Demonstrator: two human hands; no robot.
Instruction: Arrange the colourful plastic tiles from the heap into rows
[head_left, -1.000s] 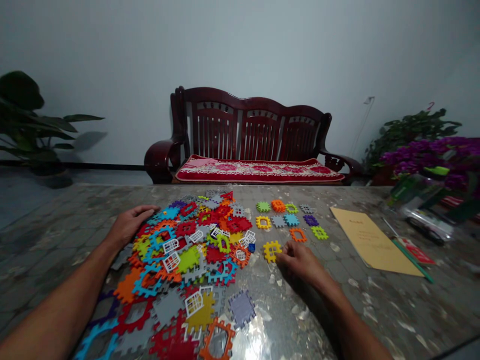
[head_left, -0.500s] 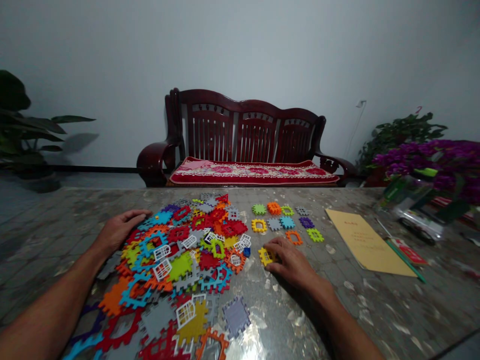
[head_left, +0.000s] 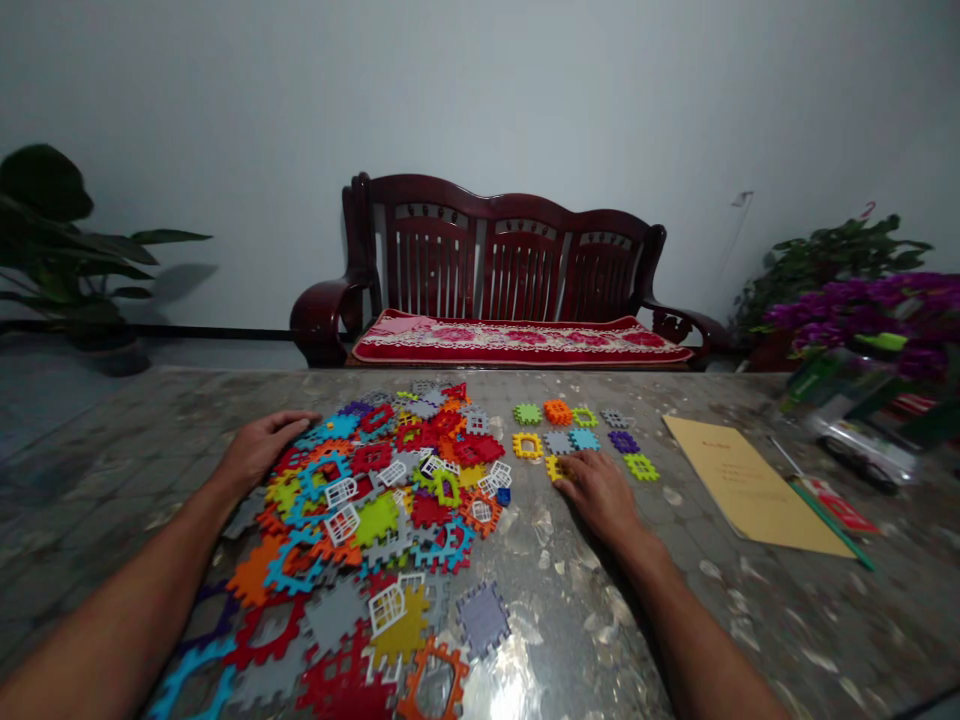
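My right hand (head_left: 600, 492) has its fingertips on a small yellow tile (head_left: 555, 467), low over the table, and its fingers hide part of that tile. Small notched tiles lie around it: a yellow frame (head_left: 527, 445), a light blue tile (head_left: 583, 439) and a lime tile (head_left: 641, 466). The orange tile there is mostly covered by the hand. At the left rim of a large heap of colourful notched pieces (head_left: 375, 520) rests my left hand (head_left: 259, 447), its fingers stretched towards a light blue piece (head_left: 334, 427), with nothing in its grasp.
A yellow booklet (head_left: 750, 485) lies to the right, beside a green pencil (head_left: 832, 525) and a red packet (head_left: 840, 503). A clear bottle (head_left: 862, 410) and purple flowers (head_left: 862, 310) stand farther right. Beyond the table is a wooden bench (head_left: 322, 315).
My right hand has moved away from me with the yellow tile, up to the small tiles. The view has shifted slightly; my left hand stays by the heap.
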